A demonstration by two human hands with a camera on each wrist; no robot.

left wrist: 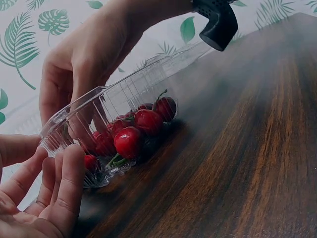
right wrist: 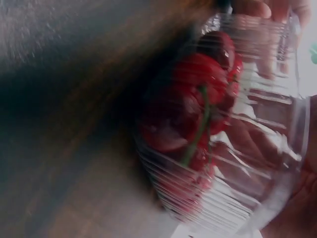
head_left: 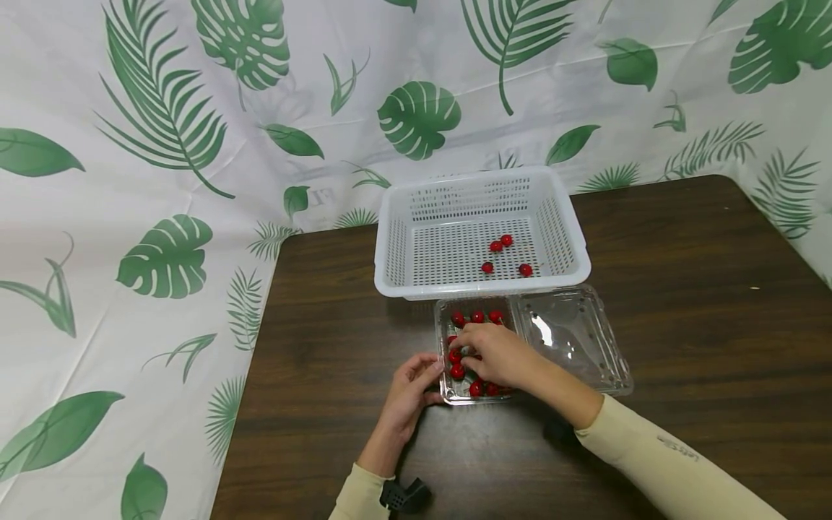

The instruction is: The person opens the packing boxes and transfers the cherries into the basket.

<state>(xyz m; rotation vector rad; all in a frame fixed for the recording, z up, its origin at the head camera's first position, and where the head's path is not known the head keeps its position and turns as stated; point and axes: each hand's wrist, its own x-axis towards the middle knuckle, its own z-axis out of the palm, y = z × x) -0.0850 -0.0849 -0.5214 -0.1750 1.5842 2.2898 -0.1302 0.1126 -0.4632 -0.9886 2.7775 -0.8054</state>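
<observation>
A clear plastic clamshell box [head_left: 448, 396] with red cherries [left wrist: 128, 142] in it lies opened on the table, its lid [head_left: 572, 332] folded out to the right. My left hand [head_left: 411, 386] grips the box's left side, thumb near the rim and fingers against the wall. From above, my right hand [head_left: 497, 354] reaches into the box with bent fingers among the cherries. Its fingertips are partly hidden, so whether a cherry is between them is unclear. Through the ribbed wall, the right wrist view shows blurred cherries [right wrist: 198, 74] and a green stem [right wrist: 198, 134].
Right behind the box stands a white perforated basket [head_left: 385, 253] with several cherries [head_left: 497, 246] on its floor. Dark wood-grain table [head_left: 702, 325] surrounds both. A leaf-print cloth [head_left: 338, 152] hangs behind the table and along its left.
</observation>
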